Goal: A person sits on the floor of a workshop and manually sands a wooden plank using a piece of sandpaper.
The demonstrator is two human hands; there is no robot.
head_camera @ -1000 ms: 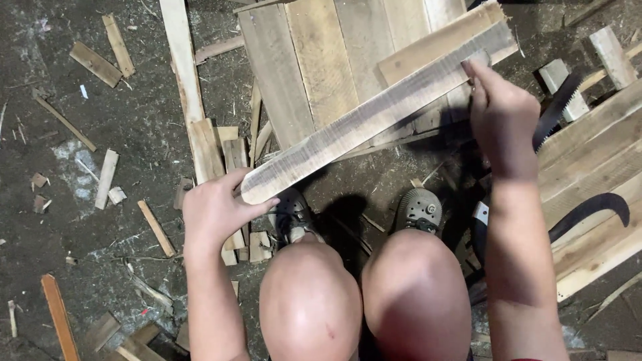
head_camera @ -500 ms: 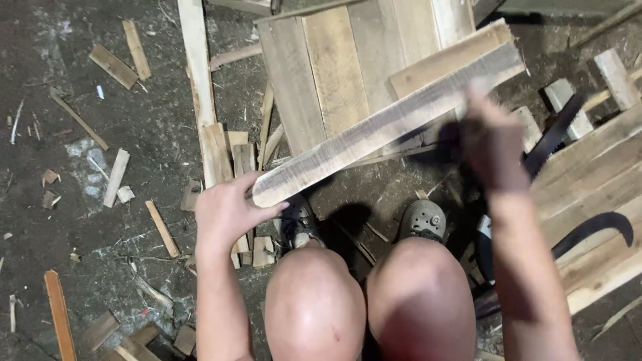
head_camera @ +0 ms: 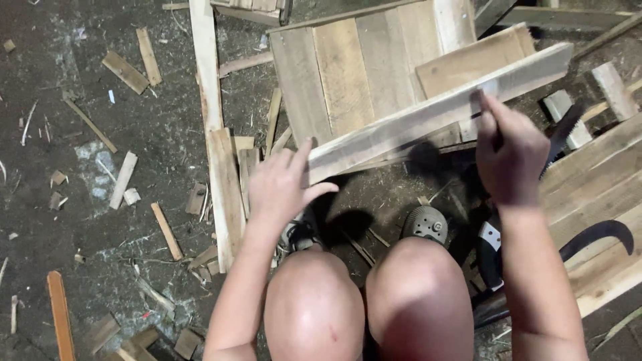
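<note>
A long pale wooden plank [head_camera: 428, 117] runs aslant from centre to upper right, above the ground. My left hand [head_camera: 281, 184] holds its near left end, fingers spread over the top and thumb under the edge. My right hand [head_camera: 509, 152] grips the plank's near edge right of its middle, fingers curled; a thin dark thing may be pinched in the fingertips, but I cannot tell. My bare knees [head_camera: 364, 304] are below the plank.
A panel of nailed boards [head_camera: 348, 73] lies under the plank. Stacked planks [head_camera: 595, 180], a curved dark blade [head_camera: 602, 234] and a saw [head_camera: 565, 130] are at right. A round power tool [head_camera: 428, 224] sits by my knee. Wood scraps [head_camera: 124, 70] and a long slat [head_camera: 204, 73] litter the dirt at left.
The plank's near end has shifted rightward with my left hand, whose fingers have spread. My right hand has slid down the plank from its far end toward the middle.
</note>
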